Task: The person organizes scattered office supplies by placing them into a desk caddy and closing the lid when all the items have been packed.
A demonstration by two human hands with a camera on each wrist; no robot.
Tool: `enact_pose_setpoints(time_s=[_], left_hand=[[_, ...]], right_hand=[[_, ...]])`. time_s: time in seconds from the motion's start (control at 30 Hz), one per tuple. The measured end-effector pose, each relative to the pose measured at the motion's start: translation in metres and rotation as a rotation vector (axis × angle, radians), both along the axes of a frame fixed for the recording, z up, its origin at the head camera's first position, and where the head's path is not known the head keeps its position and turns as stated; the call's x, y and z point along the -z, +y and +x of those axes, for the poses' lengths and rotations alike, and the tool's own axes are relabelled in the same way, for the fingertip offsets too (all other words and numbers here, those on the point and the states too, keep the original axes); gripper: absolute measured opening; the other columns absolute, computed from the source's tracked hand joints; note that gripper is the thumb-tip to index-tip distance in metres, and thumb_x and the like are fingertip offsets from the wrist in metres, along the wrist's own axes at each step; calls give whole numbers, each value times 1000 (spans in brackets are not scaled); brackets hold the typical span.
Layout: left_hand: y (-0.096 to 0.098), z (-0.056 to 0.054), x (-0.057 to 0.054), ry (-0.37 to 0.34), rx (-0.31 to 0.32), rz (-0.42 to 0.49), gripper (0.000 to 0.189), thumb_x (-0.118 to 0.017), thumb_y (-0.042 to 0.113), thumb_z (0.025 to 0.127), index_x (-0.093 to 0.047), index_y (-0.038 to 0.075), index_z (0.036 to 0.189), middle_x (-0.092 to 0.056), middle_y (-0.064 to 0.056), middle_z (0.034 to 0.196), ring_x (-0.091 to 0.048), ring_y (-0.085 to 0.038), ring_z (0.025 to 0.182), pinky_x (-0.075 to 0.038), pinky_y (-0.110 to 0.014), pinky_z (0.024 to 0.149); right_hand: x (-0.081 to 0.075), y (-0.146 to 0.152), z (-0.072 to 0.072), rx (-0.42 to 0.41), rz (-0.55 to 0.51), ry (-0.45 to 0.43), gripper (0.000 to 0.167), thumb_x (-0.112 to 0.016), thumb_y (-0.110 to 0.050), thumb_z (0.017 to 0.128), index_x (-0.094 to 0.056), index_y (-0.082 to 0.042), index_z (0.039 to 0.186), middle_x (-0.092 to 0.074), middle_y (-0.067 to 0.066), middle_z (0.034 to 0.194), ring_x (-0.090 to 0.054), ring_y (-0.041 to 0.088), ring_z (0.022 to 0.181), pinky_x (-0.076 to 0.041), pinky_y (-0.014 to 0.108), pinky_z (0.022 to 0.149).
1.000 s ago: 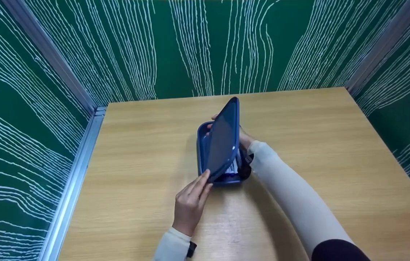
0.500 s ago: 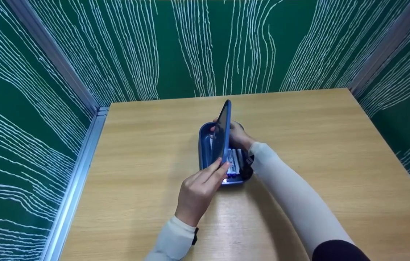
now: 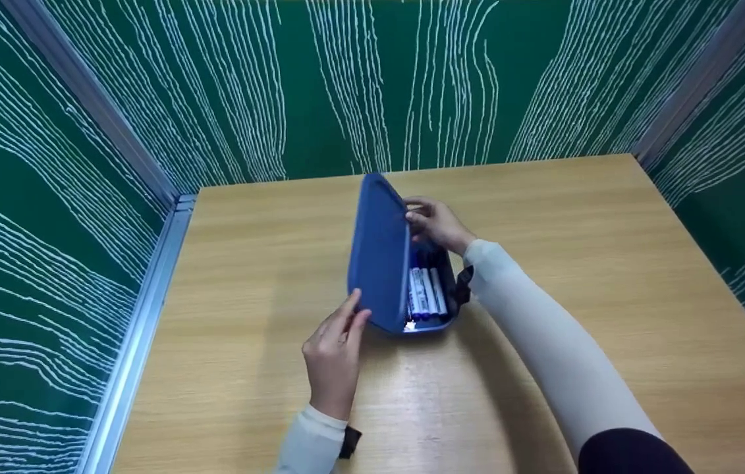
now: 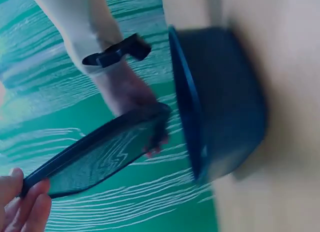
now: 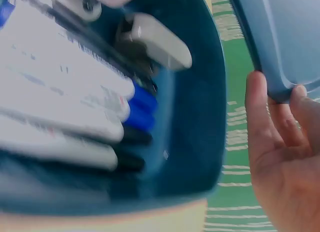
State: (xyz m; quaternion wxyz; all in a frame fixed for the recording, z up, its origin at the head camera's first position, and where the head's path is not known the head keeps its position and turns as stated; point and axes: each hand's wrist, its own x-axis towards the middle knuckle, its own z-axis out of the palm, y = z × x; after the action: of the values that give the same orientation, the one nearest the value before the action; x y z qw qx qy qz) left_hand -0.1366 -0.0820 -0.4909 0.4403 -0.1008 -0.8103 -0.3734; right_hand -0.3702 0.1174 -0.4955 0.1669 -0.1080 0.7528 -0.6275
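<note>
A blue lid (image 3: 377, 257) is held tilted above the left side of a dark blue box (image 3: 435, 326). My left hand (image 3: 334, 352) pinches the lid's near corner between thumb and fingers. At the far end, my right hand (image 3: 441, 224) pinches the lid's edge; the right wrist view shows these fingers (image 5: 257, 99) at a lid corner. White markers (image 3: 426, 293) with blue and black caps lie side by side in the box. In the left wrist view a gap separates the lid (image 4: 100, 152) from the box (image 4: 225, 102). The lid hides the box's left part.
A light wooden table (image 3: 234, 263) carries the box. Green panels (image 3: 319, 85) with white wavy lines stand at the back and both sides, with a metal rail (image 3: 141, 316) along the left. Also inside the box is a small whitish object (image 5: 160, 42).
The lid has swung from leaning right, through nearly upright, to leaning left, uncovering the markers. My left hand went slightly right, then back left. My right hand has come out from behind the lid.
</note>
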Motion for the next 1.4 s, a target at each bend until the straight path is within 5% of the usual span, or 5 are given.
enact_pose_setpoints(time_s=[0.23, 0.37, 1.0, 1.4], left_hand=[[6, 4, 37, -473, 108, 591, 56, -76, 17, 84, -59, 10, 137, -75, -1, 80, -72, -11, 70, -58, -22, 65], [16, 4, 48, -594, 170, 799, 56, -77, 10, 84, -58, 3, 136, -76, -10, 83, -73, -19, 71, -59, -28, 68], [28, -11, 52, -708, 152, 817, 61, -81, 2, 76, -60, 0, 133, -75, -14, 82, -74, -20, 74, -58, -24, 68], [31, -13, 71, -759, 98, 739, 61, -83, 12, 76, -61, 4, 133, -76, -3, 79, -73, -13, 71, -58, -23, 67]], right_hand=[[-13, 13, -8, 26, 343, 136, 32, -54, -18, 102, -64, -4, 128, -65, 16, 125, -64, 22, 100, -55, 40, 88], [-15, 17, -8, 29, 453, 155, 30, -53, -14, 102, -66, -3, 126, -65, 16, 124, -63, 28, 109, -51, 43, 97], [-1, 27, -11, 35, 540, 167, 36, -46, -9, 102, -60, -2, 134, -55, 18, 139, -53, 32, 125, -44, 47, 105], [12, 27, -7, 33, 593, 187, 37, -46, -6, 101, -58, 1, 135, -52, 19, 130, -53, 33, 117, -46, 46, 101]])
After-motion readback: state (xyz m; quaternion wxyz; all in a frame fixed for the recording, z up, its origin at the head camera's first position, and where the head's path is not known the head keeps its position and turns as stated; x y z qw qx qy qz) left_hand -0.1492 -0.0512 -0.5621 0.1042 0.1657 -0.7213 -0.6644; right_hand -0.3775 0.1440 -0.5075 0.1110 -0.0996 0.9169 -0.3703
